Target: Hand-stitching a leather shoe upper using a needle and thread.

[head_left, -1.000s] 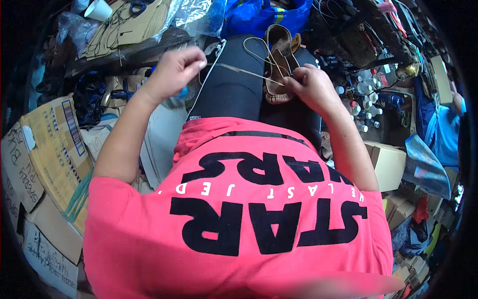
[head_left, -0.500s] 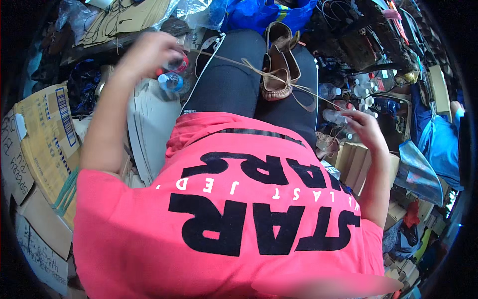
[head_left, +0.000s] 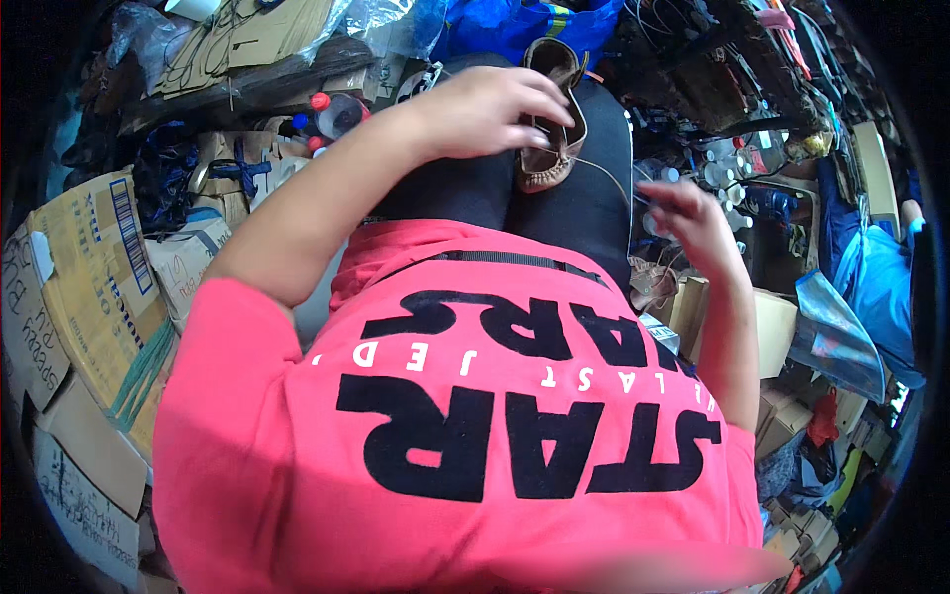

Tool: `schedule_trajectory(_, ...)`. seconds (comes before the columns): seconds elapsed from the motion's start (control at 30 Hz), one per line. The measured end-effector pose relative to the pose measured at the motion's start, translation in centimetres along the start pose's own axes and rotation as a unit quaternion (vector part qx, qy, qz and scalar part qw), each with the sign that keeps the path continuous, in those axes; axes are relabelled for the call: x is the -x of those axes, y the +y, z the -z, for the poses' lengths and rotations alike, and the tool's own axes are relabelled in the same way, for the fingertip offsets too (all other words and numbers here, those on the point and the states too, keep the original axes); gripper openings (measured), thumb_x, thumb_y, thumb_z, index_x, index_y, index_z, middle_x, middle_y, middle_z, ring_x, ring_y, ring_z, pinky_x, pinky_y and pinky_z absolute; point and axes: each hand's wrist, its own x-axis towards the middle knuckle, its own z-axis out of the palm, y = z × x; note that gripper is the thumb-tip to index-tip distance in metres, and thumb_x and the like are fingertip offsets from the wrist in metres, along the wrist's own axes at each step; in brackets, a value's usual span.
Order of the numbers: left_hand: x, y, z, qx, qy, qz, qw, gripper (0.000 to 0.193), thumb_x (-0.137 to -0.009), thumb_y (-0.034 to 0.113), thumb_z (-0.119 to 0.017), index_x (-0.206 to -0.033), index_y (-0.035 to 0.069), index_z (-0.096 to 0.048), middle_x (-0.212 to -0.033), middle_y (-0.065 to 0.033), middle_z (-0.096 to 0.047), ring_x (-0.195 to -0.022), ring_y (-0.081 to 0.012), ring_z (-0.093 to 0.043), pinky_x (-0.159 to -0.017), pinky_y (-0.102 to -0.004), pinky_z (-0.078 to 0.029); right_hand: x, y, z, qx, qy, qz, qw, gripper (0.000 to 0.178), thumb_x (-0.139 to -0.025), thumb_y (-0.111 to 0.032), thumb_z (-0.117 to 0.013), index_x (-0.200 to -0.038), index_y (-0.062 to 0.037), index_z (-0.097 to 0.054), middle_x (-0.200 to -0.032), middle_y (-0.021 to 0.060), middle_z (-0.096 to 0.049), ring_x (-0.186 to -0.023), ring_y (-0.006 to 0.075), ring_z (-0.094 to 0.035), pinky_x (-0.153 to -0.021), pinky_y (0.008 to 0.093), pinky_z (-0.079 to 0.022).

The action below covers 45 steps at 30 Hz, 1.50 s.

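Note:
A brown leather moccasin, with puckered stitching round its toe, rests on my dark-trousered thighs. My left hand reaches across its opening, fingers bent and thumb apart from them; nothing shows clearly between them. From the stitched toe a thin pale thread trails toward the right. Beside my right thigh, my right hand has its fingers drawn together on the thread, somewhat blurred. Part of the thread near that hand is hard to follow.
Clear plastic bottles crowd the right side, and a red-capped bottle lies at left. Cardboard boxes stack up on the left. A blue bag sits ahead of my knees; another brown leather piece is by my right hip.
My left hand has swung from the far left in to the shoe, and the thread stretched toward it has gone from view there. My right hand has moved slightly leftward and up.

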Motion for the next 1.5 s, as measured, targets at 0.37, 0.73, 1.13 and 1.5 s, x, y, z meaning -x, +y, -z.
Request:
schedule_trajectory(0.37,-4.4,-2.5,-2.3,0.167,-0.188,0.047,0.967,0.018,-0.081,0.017,-0.068,-0.093,0.004,-0.068,-0.096,-0.0078,-0.061,-0.093,-0.0201,-0.059,-0.085,-0.0319,-0.045,-6.3,-2.4,-3.0,0.106,0.037,0.158,0.981,0.015,-0.073,0.000,-0.069,-0.085,-0.0082,-0.072,-0.080,0.0052,-0.064,-0.076,0.0164,-0.062,-0.069,0.0281,-0.049)
schedule_trajectory(0.73,-4.2,-3.0,-2.7,0.280,-0.217,0.112,0.928,0.022,-0.083,0.015,-0.065,-0.101,0.003,-0.070,-0.094,-0.0058,-0.061,-0.093,-0.0168,-0.057,-0.086,-0.0293,-0.043,-5.0,-1.3,-5.3,0.055,0.085,0.210,0.972,0.018,-0.071,0.000,-0.071,-0.086,-0.0098,-0.071,-0.078,0.0049,-0.062,-0.074,0.0172,-0.061,-0.064,0.0292,-0.048)
schedule_trajectory(1.13,-4.9,-2.7,-2.5,0.195,-0.287,0.059,0.936,0.028,-0.079,0.011,-0.065,-0.107,0.009,-0.069,-0.088,-0.0083,-0.057,-0.089,-0.0207,-0.056,-0.080,-0.0315,-0.043,-3.7,-6.3,-4.5,0.352,0.001,0.181,0.918,0.018,-0.076,-0.005,-0.058,-0.088,-0.0122,-0.071,-0.083,0.0119,-0.058,-0.084,0.0323,-0.058,-0.078,0.0402,-0.044)
schedule_trajectory(1.5,-1.2,0.5,-4.1,-0.048,0.095,0.059,0.993,0.040,-0.072,0.012,-0.070,-0.110,0.008,-0.058,-0.108,-0.0124,-0.058,-0.098,-0.0305,-0.058,-0.083,-0.0405,-0.048,-4.6,-4.1,-5.0,0.190,0.019,0.111,0.975,0.015,-0.079,-0.015,-0.069,-0.092,-0.0096,-0.071,-0.075,0.0114,-0.060,-0.071,0.0241,-0.061,-0.066,0.0336,-0.048)
